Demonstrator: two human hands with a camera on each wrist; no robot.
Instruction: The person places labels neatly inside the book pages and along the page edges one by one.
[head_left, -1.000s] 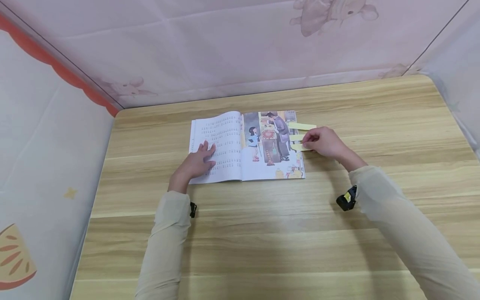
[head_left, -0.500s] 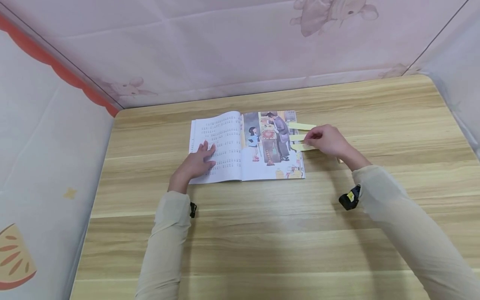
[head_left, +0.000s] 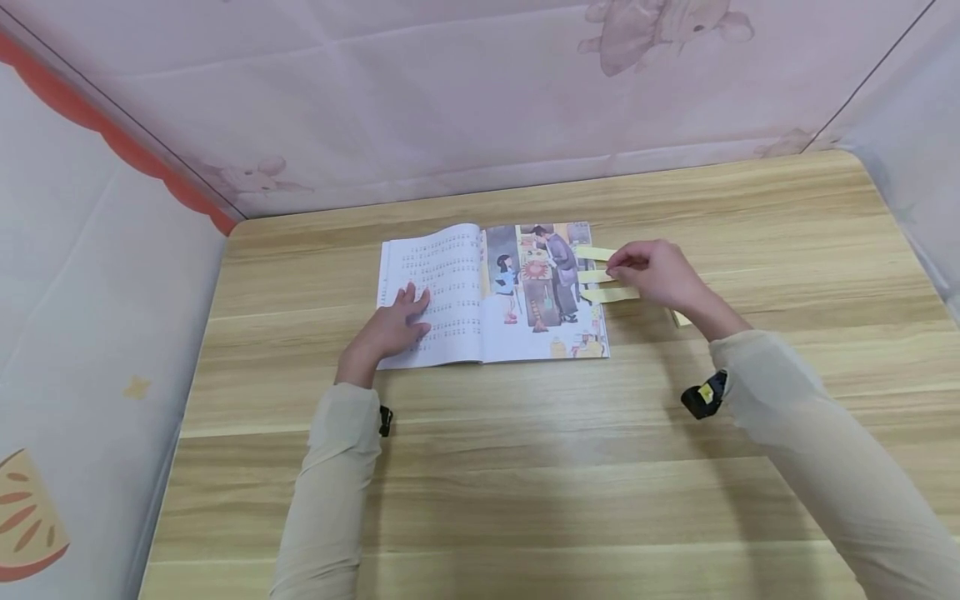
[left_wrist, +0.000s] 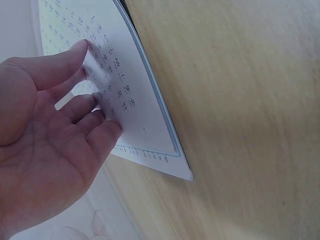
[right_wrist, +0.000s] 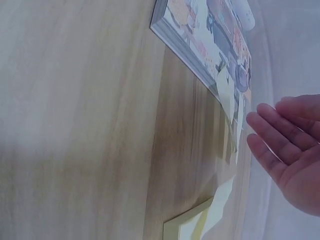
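Note:
An open picture book (head_left: 517, 343) lies on the table, text on its left page and a coloured illustration on its right. My left hand (head_left: 393, 327) rests on the left page with spread fingers; the left wrist view shows its fingertips on the paper (left_wrist: 142, 110). Pale yellow sticky strips (head_left: 611, 294) stick out past the book's right edge, one below another. Over the upper and middle strips is my right hand (head_left: 660, 273), its fingertips close to them. In the right wrist view its fingers (right_wrist: 272, 135) are loosely bent, with no strip visible between them.
A small pad of yellow sticky notes (head_left: 680, 318) lies partly under my right forearm; its top sheet (right_wrist: 220, 202) curls up in the right wrist view. Wood-grain table (head_left: 540, 483) surrounds the book. Printed fabric walls (head_left: 450, 100) stand behind and at the sides.
My right hand has moved from the lowest strip slightly up and away from me, uncovering that strip's end and part of the note pad. My left hand has stayed put.

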